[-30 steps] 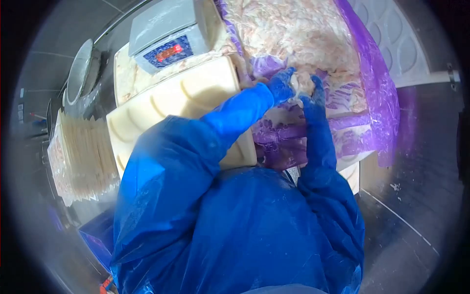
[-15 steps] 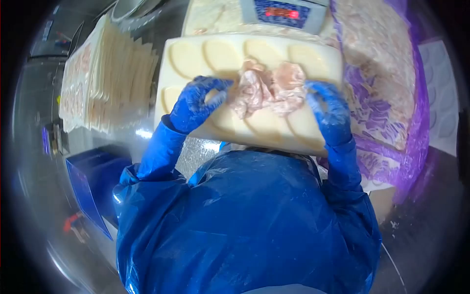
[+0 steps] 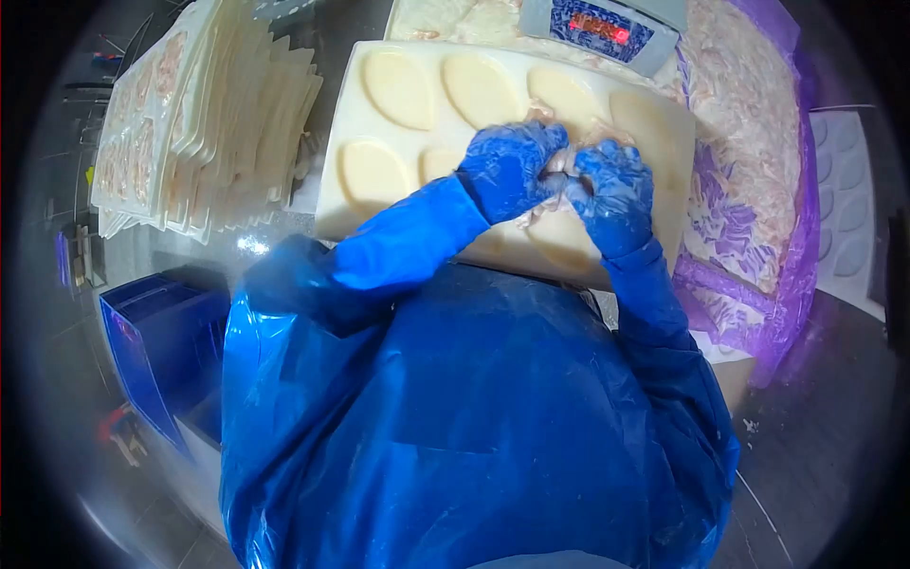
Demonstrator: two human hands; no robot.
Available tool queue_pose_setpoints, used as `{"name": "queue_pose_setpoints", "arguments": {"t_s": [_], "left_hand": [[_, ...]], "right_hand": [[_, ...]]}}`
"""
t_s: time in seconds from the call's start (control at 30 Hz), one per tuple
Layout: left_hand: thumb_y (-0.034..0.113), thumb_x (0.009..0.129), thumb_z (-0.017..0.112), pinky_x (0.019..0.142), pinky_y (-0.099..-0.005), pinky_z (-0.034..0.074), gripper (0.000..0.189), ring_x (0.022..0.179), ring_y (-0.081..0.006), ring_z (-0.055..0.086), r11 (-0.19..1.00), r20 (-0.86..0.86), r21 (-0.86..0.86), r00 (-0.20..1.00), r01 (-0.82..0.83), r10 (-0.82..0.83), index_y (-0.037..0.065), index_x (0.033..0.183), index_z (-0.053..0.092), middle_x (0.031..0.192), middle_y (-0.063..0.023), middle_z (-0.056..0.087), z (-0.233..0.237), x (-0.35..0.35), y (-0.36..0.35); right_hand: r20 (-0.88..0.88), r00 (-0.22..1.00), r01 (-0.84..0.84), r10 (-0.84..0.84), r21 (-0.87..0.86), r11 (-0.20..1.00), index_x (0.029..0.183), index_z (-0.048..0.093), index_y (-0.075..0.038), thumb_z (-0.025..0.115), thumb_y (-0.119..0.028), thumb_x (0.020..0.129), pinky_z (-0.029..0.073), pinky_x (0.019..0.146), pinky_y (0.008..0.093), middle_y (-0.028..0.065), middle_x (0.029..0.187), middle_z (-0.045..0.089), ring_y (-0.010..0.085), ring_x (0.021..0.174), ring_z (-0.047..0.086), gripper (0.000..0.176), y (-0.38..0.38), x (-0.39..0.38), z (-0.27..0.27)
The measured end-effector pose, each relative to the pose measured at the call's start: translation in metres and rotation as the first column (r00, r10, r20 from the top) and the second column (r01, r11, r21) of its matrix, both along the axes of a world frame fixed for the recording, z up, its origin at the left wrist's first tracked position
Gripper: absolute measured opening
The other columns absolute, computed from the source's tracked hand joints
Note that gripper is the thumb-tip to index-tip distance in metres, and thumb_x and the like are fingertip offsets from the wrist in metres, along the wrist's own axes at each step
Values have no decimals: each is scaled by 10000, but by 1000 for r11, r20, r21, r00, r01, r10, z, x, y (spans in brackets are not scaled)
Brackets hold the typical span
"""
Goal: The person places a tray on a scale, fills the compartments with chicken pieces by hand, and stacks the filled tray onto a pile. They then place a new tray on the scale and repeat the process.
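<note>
Pale pink raw meat lies on a cream tray with leaf-shaped hollows. My left hand, in a blue glove, has its fingers curled onto the meat from the left. Close beside it, my blue-gloved right hand grips the meat with bent fingers. Most of the meat is hidden under both hands; small bits show above, between and below them. The hollows on the tray's left side hold nothing.
Stacked trays stand on the left, above a blue bin. A scale with a red display sits behind the tray. At right lies a mass of meat on purple film, then another moulded tray.
Both hands have come together from the meat's sides and closed on it, bunching it. The tray and scale appear shifted in the view.
</note>
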State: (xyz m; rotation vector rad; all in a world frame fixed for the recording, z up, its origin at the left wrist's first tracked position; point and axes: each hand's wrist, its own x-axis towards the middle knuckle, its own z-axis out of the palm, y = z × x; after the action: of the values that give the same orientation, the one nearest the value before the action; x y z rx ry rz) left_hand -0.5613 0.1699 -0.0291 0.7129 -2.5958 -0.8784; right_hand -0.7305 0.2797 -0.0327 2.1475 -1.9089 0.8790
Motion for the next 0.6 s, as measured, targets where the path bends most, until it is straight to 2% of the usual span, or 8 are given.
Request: {"name": "queue_pose_setpoints", "arguments": {"t_s": [0.13, 0.17, 0.27, 0.33, 0.37, 0.43, 0.5, 0.6], "left_hand": [[232, 813, 710, 749, -457, 517, 311, 854, -365, 642, 999, -89, -51, 996, -9, 4, 126, 1092, 623, 918, -153, 653, -10, 22, -4], [232, 813, 711, 779, -451, 515, 305, 901, -366, 636, 999, -111, -41, 994, -13, 8, 130, 1087, 623, 961, -149, 653, -8, 34, -5], [211, 812, 709, 869, -438, 497, 335, 1022, -372, 595, 996, 41, -89, 999, -24, 27, 120, 1125, 628, 1084, -144, 630, 9, 66, -17], [200, 849, 709, 943, -421, 467, 339, 1128, -333, 561, 998, -27, -65, 1000, -16, 14, 91, 1158, 624, 1188, -125, 609, 13, 62, -25], [187, 871, 708, 940, -392, 470, 327, 1119, -280, 570, 997, -291, 73, 957, 33, -11, 74, 1165, 619, 1186, -104, 612, 23, 47, -26], [173, 893, 707, 937, -363, 473, 316, 1111, -228, 578, 979, -539, 180, 842, 92, 20, 57, 1172, 614, 1185, -83, 615, 35, 37, -30], [148, 916, 708, 937, -305, 463, 281, 1076, -135, 560, 539, -507, 765, 846, 352, 166, 53, 1163, 614, 1140, -30, 612, 40, 40, -35], [81, 908, 712, 870, -259, 469, 325, 954, -86, 551, 552, -438, 796, 865, 248, 244, 26, 1209, 601, 1018, -4, 620, 24, 67, -48]], "right_hand": [[38, 997, 60, -61, 28, 998, 1012, 669, -44, 753, -192, 807, 485, 870, 422, 127, 1009, 653, 328, 951, 617, 267, 10, -20, -18], [297, 946, 93, -126, 124, 988, 1059, 654, -31, 743, -193, 824, 486, 872, 405, 133, 1022, 653, 308, 955, 622, 299, 15, -25, -22], [741, 656, -9, -139, 192, 981, 1158, 608, 7, 693, -173, 882, 480, 877, 329, 93, 1049, 648, 211, 960, 609, 340, 17, -21, -3], [886, 383, 61, -261, 258, 964, 1133, 608, 12, 652, -140, 912, 469, 872, 295, 33, 1044, 629, 147, 955, 574, 272, 2, -1, 27], [937, 267, -122, -225, 265, 957, 1110, 616, 3, 621, -97, 929, 466, 871, 283, 18, 1043, 619, 122, 955, 559, 207, -8, 6, 47], [943, 303, -238, -136, 212, 948, 1087, 620, -2, 611, -81, 934, 464, 864, 274, 19, 1033, 622, 112, 956, 561, 173, -30, 13, 47], [945, 325, -348, -44, 163, 923, 1065, 623, -8, 602, -65, 938, 461, 857, 264, 20, 1023, 626, 103, 956, 563, 141, -52, 24, 47], [896, 427, -438, 124, 85, 895, 1024, 623, -18, 599, -29, 926, 457, 840, 246, 23, 988, 626, 94, 938, 564, 101, -84, 55, 45]]}}
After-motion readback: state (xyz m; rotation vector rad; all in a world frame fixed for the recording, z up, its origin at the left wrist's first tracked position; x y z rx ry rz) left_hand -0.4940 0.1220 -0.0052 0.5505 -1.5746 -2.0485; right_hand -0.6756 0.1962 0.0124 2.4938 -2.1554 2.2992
